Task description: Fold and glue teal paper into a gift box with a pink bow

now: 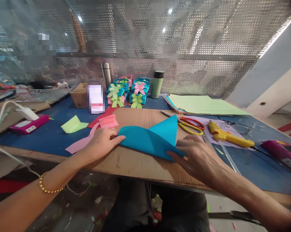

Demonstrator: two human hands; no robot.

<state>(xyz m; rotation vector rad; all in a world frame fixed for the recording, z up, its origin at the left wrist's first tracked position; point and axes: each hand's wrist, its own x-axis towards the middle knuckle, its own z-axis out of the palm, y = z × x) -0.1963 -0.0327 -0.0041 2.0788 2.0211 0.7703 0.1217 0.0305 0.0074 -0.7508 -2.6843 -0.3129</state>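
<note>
Both my hands hold a sheet of blue craft paper (145, 140), bent over on itself above the cardboard mat (135, 167). My left hand (105, 140) pinches its left end between thumb and fingers. At the lower right corner, my right hand (196, 153) grips the folded edge, its fingertips partly hidden by the paper. One pointed part of the sheet stands up near the right hand. Just behind lie scissors (191, 125) with red and yellow handles. Pink paper pieces (108, 121) rest close to my left hand, and a folded light green paper (74, 124) lies farther left.
A yellow glue gun (229, 135) and a metal ruler (229, 158) lie at right. Behind are stacked paper sheets (203, 103), a green tumbler (157, 85), a steel flask (106, 75) and small blue boxes with paper flowers (137, 100). Magenta power strips (29, 124) sit at both sides.
</note>
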